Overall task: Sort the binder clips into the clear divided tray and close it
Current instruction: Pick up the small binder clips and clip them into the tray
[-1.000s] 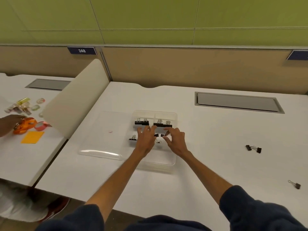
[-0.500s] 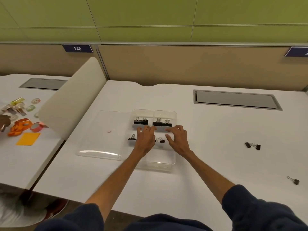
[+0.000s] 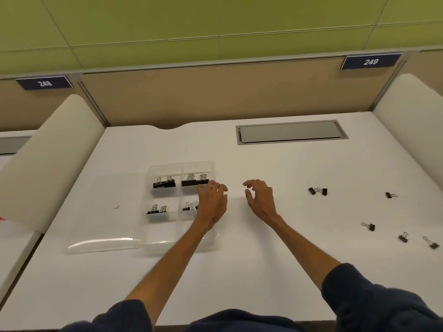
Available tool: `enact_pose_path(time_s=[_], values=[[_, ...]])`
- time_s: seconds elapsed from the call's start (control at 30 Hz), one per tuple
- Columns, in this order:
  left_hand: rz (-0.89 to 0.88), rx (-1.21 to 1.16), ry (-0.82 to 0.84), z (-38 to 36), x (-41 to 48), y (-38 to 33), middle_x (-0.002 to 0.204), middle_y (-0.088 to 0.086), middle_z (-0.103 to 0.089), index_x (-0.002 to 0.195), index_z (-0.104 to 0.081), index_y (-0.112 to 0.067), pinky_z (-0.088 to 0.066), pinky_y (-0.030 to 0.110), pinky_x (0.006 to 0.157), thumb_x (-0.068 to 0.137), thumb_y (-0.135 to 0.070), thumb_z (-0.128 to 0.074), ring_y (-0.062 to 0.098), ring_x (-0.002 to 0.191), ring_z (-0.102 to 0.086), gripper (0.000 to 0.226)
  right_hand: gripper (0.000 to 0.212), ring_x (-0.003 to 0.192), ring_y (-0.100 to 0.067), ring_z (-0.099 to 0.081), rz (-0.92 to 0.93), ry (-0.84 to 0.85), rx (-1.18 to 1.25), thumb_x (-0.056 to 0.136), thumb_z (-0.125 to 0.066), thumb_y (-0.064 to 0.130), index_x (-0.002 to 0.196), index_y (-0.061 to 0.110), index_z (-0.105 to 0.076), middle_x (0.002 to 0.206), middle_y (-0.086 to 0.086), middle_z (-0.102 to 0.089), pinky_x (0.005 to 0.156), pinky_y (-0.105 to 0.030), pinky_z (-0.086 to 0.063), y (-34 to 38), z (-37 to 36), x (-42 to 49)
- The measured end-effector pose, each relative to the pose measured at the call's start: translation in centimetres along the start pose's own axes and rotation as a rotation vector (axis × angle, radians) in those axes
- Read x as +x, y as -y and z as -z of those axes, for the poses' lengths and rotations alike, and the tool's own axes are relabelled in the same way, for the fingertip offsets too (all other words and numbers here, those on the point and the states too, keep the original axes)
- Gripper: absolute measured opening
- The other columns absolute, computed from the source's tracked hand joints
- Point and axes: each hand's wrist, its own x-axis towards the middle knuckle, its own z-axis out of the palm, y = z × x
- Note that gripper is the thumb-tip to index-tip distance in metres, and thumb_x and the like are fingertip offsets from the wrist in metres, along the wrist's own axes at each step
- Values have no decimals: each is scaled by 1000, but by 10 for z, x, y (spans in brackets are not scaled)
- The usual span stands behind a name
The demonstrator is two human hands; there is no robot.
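Observation:
The clear divided tray point(image 3: 165, 240) lies open on the white desk, its lid point(image 3: 103, 212) flat to the left. Black binder clips sit in its far-left point(image 3: 164, 183), far-right point(image 3: 191, 182), middle-left point(image 3: 157, 210) and middle-right point(image 3: 188, 207) compartments. My left hand point(image 3: 212, 203) hovers over the tray's right edge, fingers spread, holding nothing. My right hand point(image 3: 260, 200) is over bare desk just right of the tray, fingers curled apart, empty. Loose clips lie to the right: a pair point(image 3: 318, 190), one point(image 3: 389, 195), and three nearer ones point(image 3: 370, 226), point(image 3: 404, 237), point(image 3: 433, 244).
A grey cable hatch point(image 3: 291, 131) is set in the desk behind. Rounded cream dividers stand at the left point(image 3: 45, 164) and right point(image 3: 412, 121) sides. A small pink scrap point(image 3: 116, 207) shows through the lid.
Both hands have left the tray's middle compartments and moved right; the right hand is now clear of the tray. The view has swung right, showing more loose clips.

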Motion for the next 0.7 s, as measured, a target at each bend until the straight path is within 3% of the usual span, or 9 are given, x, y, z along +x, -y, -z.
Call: enact_pose_path(time_s=[0.2, 0.4, 0.47, 0.53, 0.7], values=[[-35, -82, 118, -25, 15, -50, 84, -7, -58, 84, -55, -19, -25, 33, 71, 68, 2, -54, 21, 83, -55, 27, 35, 93, -13, -56, -115, -27, -27, 85, -53, 5, 114, 23, -57, 108, 5, -54, 83, -35, -35, -49, 49, -13], [-76, -120, 219, -45, 28, -102, 77, -5, -59, 95, -53, -17, -28, 32, 74, 77, -2, -50, 22, 74, -54, 24, 47, 69, -16, -51, -320, -86, -4, 80, -51, -1, 123, 19, -44, 80, 6, -50, 83, -43, -45, -97, 100, -25], [-87, -131, 257, -49, 33, -119, 70, -5, -59, 97, -50, -18, -31, 33, 80, 86, -13, -52, 21, 70, -53, 12, 51, 84, -20, -60, -367, -83, -29, 79, -50, -1, 125, 18, -39, 79, 6, -54, 84, -42, -45, -112, 112, -27], [-97, -132, 281, -55, 38, -134, 63, -5, -59, 96, -49, -20, -31, 32, 83, 92, -25, -52, 21, 66, -55, 7, 50, 97, -23, -59, -432, -75, -81, 79, -49, 3, 125, 18, -38, 93, 2, -63, 83, -37, -38, -128, 121, -29], [-165, 1, 314, -65, 55, -175, 68, 0, -60, 78, -45, -17, -29, 35, 77, 96, -37, -45, 26, 71, -55, 27, 26, 108, -25, -48, -480, -60, -230, 80, -55, 12, 105, 19, -59, 105, -1, -57, 81, -38, -32, -164, 142, -33]])
